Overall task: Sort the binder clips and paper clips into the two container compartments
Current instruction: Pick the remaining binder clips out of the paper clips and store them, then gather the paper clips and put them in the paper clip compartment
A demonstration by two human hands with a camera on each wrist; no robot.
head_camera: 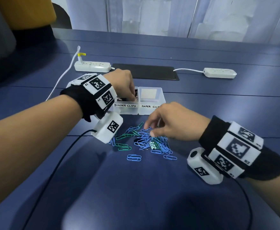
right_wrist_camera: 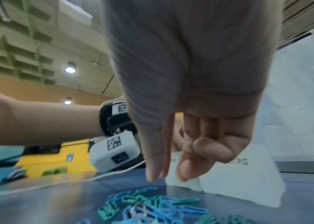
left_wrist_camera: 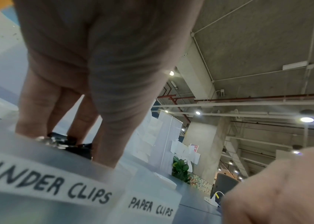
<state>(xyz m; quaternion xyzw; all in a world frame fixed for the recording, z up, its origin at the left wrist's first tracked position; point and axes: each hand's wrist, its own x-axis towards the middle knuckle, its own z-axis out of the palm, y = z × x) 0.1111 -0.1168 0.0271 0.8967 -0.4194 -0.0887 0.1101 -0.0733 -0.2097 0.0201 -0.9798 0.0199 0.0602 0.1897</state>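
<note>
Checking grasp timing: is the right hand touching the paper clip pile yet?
Apart. The right wrist view shows the right hand with its fingertips hanging above the table, a clear gap before the paper clip pile. The hand holds nothing.

left hand [head_camera: 121, 83]: fingers pointing down, straight | right hand [head_camera: 174, 122]: hovering, fingers loosely curled, holding nothing

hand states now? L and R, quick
Left hand: fingers down inside the binder clips compartment, among black binder clips; grip cannot be told.
Right hand: open, empty, fingers relaxed above the paper clips.
</note>
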